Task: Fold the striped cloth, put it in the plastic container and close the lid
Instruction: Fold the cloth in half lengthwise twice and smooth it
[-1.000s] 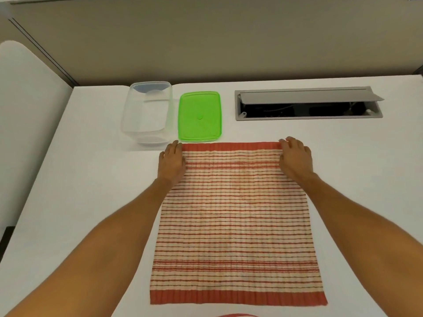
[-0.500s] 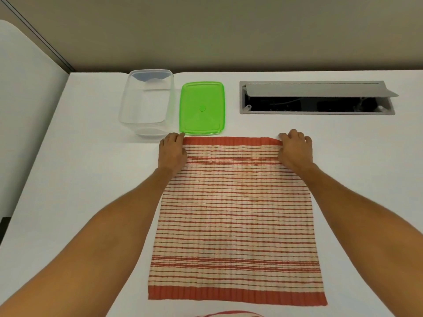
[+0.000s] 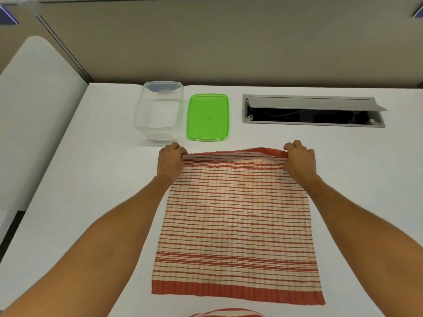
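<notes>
The red-and-cream striped cloth [image 3: 238,220] lies spread on the white table [image 3: 96,179] in front of me. My left hand [image 3: 171,160] pinches its far left corner and my right hand [image 3: 298,159] pinches its far right corner. The far edge is lifted a little off the table and curls toward me. Beyond the cloth, at the back left, stands the clear plastic container [image 3: 158,110], open and with nothing in it. Its green lid [image 3: 207,117] lies flat just to the right of it.
A grey cable hatch [image 3: 313,112] with its flap raised is set into the table at the back right. A beige partition wall runs behind the table. Another striped red-and-white item [image 3: 226,313] peeks in at the bottom edge.
Both hands went from resting flat on the far corners to gripping them, and the far edge of the cloth has risen off the table.
</notes>
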